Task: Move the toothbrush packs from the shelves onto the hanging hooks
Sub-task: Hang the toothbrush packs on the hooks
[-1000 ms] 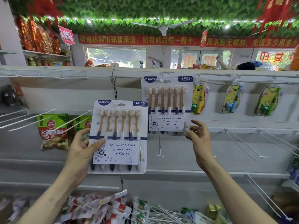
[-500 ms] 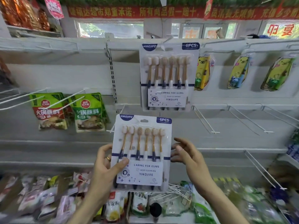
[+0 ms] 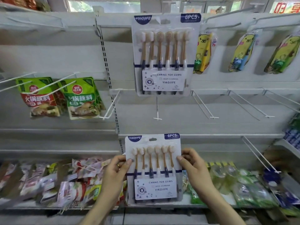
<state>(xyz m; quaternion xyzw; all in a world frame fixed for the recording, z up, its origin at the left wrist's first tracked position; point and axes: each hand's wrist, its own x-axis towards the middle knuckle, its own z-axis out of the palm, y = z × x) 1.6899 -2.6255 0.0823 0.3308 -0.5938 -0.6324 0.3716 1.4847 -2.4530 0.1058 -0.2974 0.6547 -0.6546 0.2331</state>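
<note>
At the far left, two green sauce pouches (image 3: pixel 40 98) are hanging side by side on white wire hooks (image 3: pixel 48 85). Below them a jumble of snack packets (image 3: pixel 48 181) is lying along the lower shelf (image 3: pixel 65 207).

The left hand (image 3: pixel 113 172) is gripping the left edge of a toothbrush pack (image 3: pixel 154 168). Its thumb is pressing on the printed front and its fingers are curling round behind the card. A ring is showing on one finger.

The toothbrush pack is standing upright in front of the lower shelf, with its long axis running up and down. The six bristle heads are pointing up, the handles are pointing down, and the hang hole is sitting at the top edge. Its front is facing the camera. Whether its bottom edge is touching the shelf I cannot tell.

Straight above it, a matching hanging pack (image 3: pixel 164 54) is dangling from the top rail, also heads up, with a single hook (image 3: pixel 157 109) poking out just beneath it.

The right hand (image 3: pixel 194 166) is pinching the toothbrush pack's right edge, thumb on the front and fingers curling round the back.

Further right, three yellow bear packs (image 3: pixel 241 52) are hanging in a row at the top, leaning slightly. More hooks (image 3: pixel 204 104) are sticking out below them, and blurred green packets (image 3: pixel 243 189) are lying on the lower shelf.
</note>
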